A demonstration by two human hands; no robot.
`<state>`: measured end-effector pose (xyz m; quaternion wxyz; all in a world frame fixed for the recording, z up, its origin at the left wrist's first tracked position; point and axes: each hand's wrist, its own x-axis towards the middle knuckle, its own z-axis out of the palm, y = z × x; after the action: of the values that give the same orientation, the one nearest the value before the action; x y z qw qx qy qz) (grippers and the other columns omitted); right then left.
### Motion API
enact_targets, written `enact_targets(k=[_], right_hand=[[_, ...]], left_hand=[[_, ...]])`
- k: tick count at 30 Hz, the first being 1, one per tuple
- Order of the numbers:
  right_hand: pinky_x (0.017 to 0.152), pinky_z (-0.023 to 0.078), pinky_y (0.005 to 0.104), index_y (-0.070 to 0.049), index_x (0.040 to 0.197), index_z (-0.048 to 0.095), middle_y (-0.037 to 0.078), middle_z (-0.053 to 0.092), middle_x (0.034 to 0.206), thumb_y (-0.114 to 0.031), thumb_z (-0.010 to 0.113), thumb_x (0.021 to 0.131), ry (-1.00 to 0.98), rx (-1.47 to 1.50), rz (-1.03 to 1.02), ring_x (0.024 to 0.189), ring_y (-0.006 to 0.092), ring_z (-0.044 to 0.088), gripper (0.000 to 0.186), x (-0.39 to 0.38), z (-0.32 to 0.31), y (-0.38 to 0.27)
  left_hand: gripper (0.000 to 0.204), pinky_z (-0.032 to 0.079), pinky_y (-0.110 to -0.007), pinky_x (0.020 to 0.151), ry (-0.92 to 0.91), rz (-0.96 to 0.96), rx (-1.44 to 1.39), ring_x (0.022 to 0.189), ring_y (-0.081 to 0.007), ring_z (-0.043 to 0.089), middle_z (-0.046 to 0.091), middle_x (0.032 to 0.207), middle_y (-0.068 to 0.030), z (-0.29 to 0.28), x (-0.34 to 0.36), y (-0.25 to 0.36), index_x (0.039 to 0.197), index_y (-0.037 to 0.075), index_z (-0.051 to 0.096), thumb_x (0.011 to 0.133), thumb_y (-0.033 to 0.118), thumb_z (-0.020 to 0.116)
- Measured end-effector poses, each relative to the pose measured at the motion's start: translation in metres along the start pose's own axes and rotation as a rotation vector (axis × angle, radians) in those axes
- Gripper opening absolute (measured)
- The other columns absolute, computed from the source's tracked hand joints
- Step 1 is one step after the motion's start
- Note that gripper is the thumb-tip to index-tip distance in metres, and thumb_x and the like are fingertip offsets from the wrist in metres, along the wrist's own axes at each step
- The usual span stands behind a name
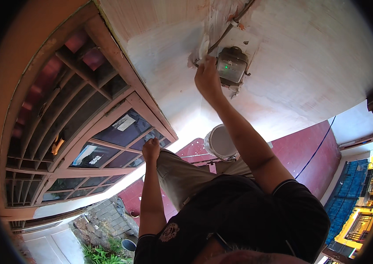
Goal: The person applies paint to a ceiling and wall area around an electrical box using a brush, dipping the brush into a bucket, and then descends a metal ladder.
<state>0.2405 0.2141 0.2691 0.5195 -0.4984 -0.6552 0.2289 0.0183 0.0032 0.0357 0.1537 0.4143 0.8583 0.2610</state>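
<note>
My right hand (207, 80) is raised to the whitish wall (292, 57), its fingers closed. From them a narrow, white-coated thing that looks like a paintbrush (203, 46) reaches up against the wall; its handle is hidden in the hand. Just right of the hand is a meter box (232, 66) with a clear cover and a small green light. A dark cable (226, 33) runs down the wall toward the box. Lower down, my left hand (151, 150) is closed in front of the window (122, 127), and whatever it may hold is hidden.
A white bucket (221, 141) stands below my right arm, by my legs. Pink wooden vent slats (63, 105) fill the left side above the window. Below lies a red tiled floor (305, 145) with pale spots. Green plants (103, 254) grow at the lower left.
</note>
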Motion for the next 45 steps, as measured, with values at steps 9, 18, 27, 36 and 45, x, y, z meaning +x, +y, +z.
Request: enact_targets(k=[9, 18, 27, 36, 45], right_hand=[[0.094, 0.045, 0.0561, 0.007, 0.128, 0.034, 0.045, 0.052, 0.118, -0.007, 0.048, 0.096, -0.155, 0.087, -0.028, 0.11, 0.0585, 0.055, 0.038, -0.02, 0.019, -0.003], [0.091, 0.046, 0.0557, 0.004, 0.127, 0.041, 0.04, 0.06, 0.11, -0.013, 0.049, 0.097, 0.041, -0.043, -0.014, 0.107, 0.0542, 0.059, 0.035, 0.048, -0.024, 0.006], [0.089, 0.048, 0.055, -0.001, 0.13, 0.044, 0.036, 0.064, 0.106, -0.013, 0.051, 0.095, -0.012, -0.047, 0.039, 0.102, 0.0554, 0.059, 0.038, 0.053, -0.051, 0.004], [0.084, 0.049, 0.054, -0.004, 0.125, 0.048, 0.034, 0.065, 0.101, -0.019, 0.052, 0.098, -0.064, -0.061, -0.143, 0.098, 0.0525, 0.062, 0.031, 0.041, -0.046, -0.006], [0.076, 0.049, 0.06, 0.002, 0.122, 0.043, 0.035, 0.061, 0.087, -0.009, 0.052, 0.094, -0.081, -0.138, -0.305, 0.083, 0.0537, 0.061, 0.031, 0.034, -0.021, -0.034]], left_hand=[[0.042, 0.051, -0.052, 0.075, -0.011, 0.047, 0.025, 0.084, -0.0454, 0.066, 0.07, 0.087, -0.0223, 0.008, 0.007, -0.005, 0.084, 0.003, 0.07, 0.095, 0.039, 0.052], [0.042, 0.052, -0.051, 0.078, -0.031, 0.066, -0.001, 0.087, -0.0459, 0.066, 0.07, 0.09, -0.024, 0.012, 0.009, 0.002, 0.087, 0.003, 0.071, 0.095, 0.039, 0.051], [0.042, 0.052, -0.053, 0.078, -0.027, 0.005, 0.003, 0.087, -0.0466, 0.065, 0.07, 0.09, -0.0242, 0.003, 0.001, 0.0, 0.086, 0.004, 0.071, 0.094, 0.039, 0.051], [0.042, 0.051, -0.052, 0.077, -0.031, -0.01, 0.018, 0.087, -0.0466, 0.065, 0.069, 0.09, -0.0239, 0.006, 0.004, -0.01, 0.086, 0.004, 0.071, 0.094, 0.04, 0.051], [0.043, 0.051, -0.053, 0.076, -0.037, 0.055, 0.003, 0.085, -0.0471, 0.065, 0.069, 0.087, -0.0239, 0.017, 0.012, 0.001, 0.082, 0.004, 0.07, 0.094, 0.041, 0.051]])
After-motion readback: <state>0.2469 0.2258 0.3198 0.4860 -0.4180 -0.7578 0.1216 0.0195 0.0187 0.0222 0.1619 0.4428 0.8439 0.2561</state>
